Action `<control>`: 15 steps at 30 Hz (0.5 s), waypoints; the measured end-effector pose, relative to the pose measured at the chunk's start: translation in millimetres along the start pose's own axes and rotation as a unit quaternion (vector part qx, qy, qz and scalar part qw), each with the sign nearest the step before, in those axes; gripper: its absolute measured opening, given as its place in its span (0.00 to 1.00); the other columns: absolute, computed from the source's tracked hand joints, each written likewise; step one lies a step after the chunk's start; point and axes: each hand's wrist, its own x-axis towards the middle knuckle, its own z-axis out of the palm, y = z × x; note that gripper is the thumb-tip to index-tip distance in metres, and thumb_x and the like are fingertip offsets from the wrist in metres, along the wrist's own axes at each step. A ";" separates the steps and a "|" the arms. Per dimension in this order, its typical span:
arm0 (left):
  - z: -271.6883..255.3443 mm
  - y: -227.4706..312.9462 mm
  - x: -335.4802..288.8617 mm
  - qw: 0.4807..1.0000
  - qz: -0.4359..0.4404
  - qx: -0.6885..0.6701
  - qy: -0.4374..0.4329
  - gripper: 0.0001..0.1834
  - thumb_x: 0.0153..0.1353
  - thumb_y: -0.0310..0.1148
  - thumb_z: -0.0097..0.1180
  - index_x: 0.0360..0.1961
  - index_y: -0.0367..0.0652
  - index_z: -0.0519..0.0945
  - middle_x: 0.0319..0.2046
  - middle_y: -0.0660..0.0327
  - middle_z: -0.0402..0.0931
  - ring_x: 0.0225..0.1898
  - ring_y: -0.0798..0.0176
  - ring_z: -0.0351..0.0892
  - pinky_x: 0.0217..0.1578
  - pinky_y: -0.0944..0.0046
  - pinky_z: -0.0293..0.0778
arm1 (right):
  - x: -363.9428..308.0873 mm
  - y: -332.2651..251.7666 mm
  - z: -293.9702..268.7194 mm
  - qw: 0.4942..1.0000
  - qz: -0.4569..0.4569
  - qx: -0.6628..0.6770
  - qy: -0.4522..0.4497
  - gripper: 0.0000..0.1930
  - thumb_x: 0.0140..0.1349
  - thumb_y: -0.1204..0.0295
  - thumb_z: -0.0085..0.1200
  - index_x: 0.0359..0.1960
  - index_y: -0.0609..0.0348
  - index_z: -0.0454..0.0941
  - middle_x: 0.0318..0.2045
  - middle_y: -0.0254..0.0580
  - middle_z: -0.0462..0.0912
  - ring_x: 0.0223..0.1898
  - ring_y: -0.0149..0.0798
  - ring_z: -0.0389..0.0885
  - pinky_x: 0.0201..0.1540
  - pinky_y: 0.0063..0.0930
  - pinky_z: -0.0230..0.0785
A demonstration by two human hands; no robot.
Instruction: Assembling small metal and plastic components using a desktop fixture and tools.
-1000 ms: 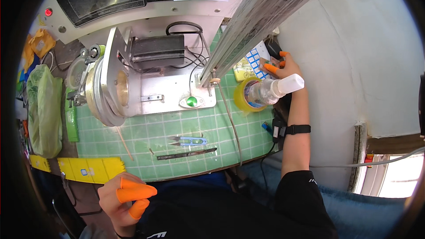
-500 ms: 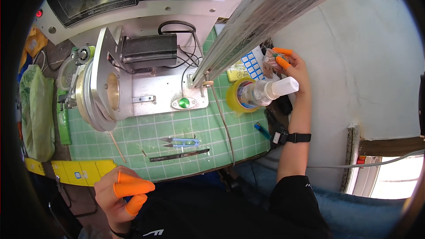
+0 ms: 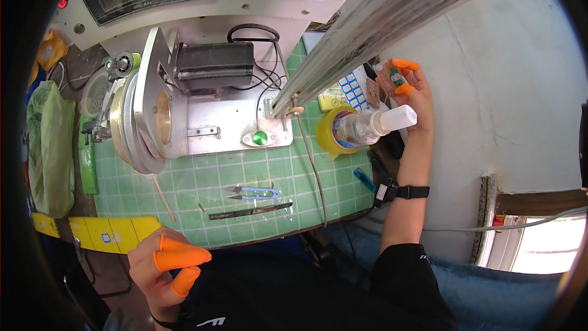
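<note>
At the far right, my right hand (image 3: 416, 92) grips a small clear plastic bag (image 3: 391, 78) with reddish and green contents, between fingertips in orange finger cots. Just in front of that hand stand a clear bottle with a white cap (image 3: 397, 119) and a roll of yellow tape (image 3: 327, 135) around the bottle's base. My left hand (image 3: 165, 266) hovers at the mat's near left edge, fingers curled and closed, with orange cots on finger and thumb. Whatever it may hold is hidden. Thread snips with blue handles (image 3: 260, 193) and a dark narrow strip (image 3: 251, 211) lie between the hands.
A metal machine with a black motor (image 3: 215, 64) and silver wheel (image 3: 131, 129) fills the back left. A plastic-wrapped post (image 3: 367, 30) slants to the upper right. A cable (image 3: 311, 165) crosses the green mat (image 3: 233, 171). A blue lighter-like object (image 3: 364, 179) lies near the right edge.
My right hand has lifted the small bag slightly up and turned it, so more of its contents show. The left hand stays nearly still. The whole view has shifted a little.
</note>
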 end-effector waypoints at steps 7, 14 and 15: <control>-1.0 -2.1 -2.6 1.000 0.009 0.011 -0.004 0.14 0.57 0.38 0.69 0.31 0.35 0.85 0.23 0.58 0.80 0.24 0.61 0.77 0.28 0.65 0.70 | -0.1 1.7 -1.6 0.999 -0.007 0.032 0.004 0.35 0.47 0.95 0.39 0.61 0.65 0.71 0.63 0.56 0.74 0.65 0.55 0.75 0.68 0.57 0.73; -2.6 -3.7 -1.9 1.000 0.008 0.020 0.001 0.11 0.48 0.30 0.72 0.33 0.37 0.88 0.24 0.58 0.82 0.25 0.59 0.79 0.27 0.65 0.72 | 7.3 26.7 -15.6 0.992 0.039 -0.116 0.036 0.35 0.47 0.94 0.41 0.61 0.61 0.74 0.58 0.55 0.77 0.58 0.47 0.81 0.52 0.31 0.79; -2.3 -3.6 -1.6 1.000 0.007 0.028 0.002 0.11 0.48 0.30 0.72 0.33 0.37 0.88 0.24 0.59 0.81 0.25 0.59 0.79 0.27 0.65 0.72 | 8.7 33.9 -17.8 0.979 0.026 -0.194 0.065 0.34 0.48 0.93 0.41 0.61 0.61 0.73 0.56 0.56 0.77 0.57 0.47 0.82 0.51 0.31 0.80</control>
